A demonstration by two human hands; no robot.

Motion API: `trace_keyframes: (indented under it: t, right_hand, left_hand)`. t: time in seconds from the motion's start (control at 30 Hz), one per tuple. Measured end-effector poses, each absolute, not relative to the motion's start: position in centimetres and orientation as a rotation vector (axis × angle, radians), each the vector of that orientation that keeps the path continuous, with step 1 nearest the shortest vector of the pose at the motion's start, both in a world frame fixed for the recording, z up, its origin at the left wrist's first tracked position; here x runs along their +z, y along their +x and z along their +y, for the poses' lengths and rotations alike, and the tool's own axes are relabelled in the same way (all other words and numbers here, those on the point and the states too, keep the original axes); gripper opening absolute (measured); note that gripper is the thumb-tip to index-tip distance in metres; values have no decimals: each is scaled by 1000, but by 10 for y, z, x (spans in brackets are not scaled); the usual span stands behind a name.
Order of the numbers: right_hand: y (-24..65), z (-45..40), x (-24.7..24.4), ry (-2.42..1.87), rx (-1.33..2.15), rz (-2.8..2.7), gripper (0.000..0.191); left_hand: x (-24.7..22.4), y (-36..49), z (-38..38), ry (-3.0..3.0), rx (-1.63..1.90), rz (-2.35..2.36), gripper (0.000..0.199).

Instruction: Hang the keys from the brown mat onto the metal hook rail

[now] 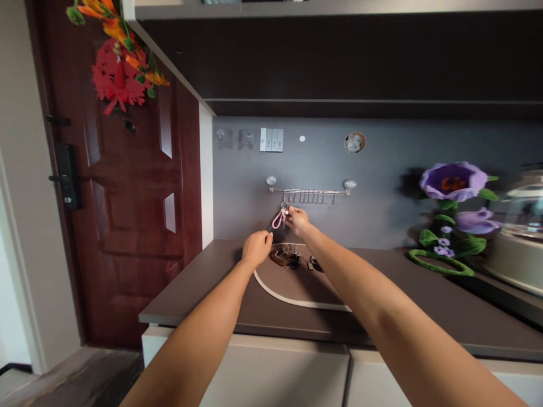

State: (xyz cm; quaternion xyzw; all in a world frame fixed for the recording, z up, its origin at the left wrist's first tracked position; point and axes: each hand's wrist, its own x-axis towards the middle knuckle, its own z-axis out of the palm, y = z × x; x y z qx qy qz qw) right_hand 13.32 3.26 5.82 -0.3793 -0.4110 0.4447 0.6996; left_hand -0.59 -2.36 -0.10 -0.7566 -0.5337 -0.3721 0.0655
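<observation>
A bunch of keys (284,213) with a pink loop strap (277,219) hangs by its ring at the left end of a clear hook rail (309,191) on the grey wall. My right hand (298,221) is closed at its right side, thumb and fingers pinching the keys. Lower and to the left, my left hand (256,247) is held above the counter with curled fingers; whatever they may grip is hidden. Below both hands, more keys (287,257) with brown and dark fobs lie on a brown mat with a pale rim (292,302).
Purple fabric flowers (453,181) and a domed appliance (521,237) stand at the right of the counter (203,282). Overhead runs a dark shelf (339,56). Wall switches (271,139) sit above the rail. A red-brown door (139,226) with hanging decorations is at left.
</observation>
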Motion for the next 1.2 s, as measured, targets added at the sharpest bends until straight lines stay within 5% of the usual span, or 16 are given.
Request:
trace_keyframes:
  t: [0.53, 0.87, 1.2]
  right_hand:
    - [149, -9, 17, -1027, 963, -1047, 12]
    - [172, -35, -10, -1361, -3, -1974, 19]
    - [164, -29, -9, -1547, -81, -2099, 25]
  left_hand:
    - [-8, -5, -21, -2528, -1171, -1520, 22]
    - [-20, 4, -11, -2609, -1070, -1557, 32]
    - [-23, 8, -3, -2561, -1018, -1667, 25]
